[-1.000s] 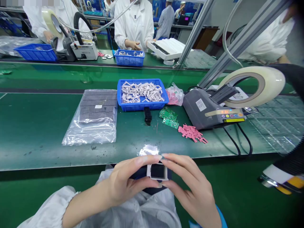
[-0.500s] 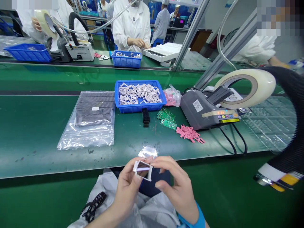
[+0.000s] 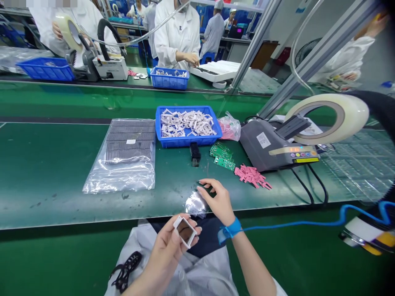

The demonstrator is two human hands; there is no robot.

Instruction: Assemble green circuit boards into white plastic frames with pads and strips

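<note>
My left hand holds a small white square frame between thumb and fingers, low over my lap, with a dark see-through middle. My right hand rests at the front edge of the green workbench, fingers apart, holding nothing. It is next to a crumpled scrap of clear film. A blue wrist strap circles my right wrist, and its blue cord runs off to the right. A black lattice-like plastic piece lies on my white smock.
A blue tray of pale pink frames and a clear bag of dark strips lie on the bench. Nearby are green circuit boards, pink pads and a grey tape dispenser. Co-workers sit at the far bench.
My right hand has let go of the white frame and moved forward onto the bench beside the film. My left hand keeps the frame and has dropped slightly lower.
</note>
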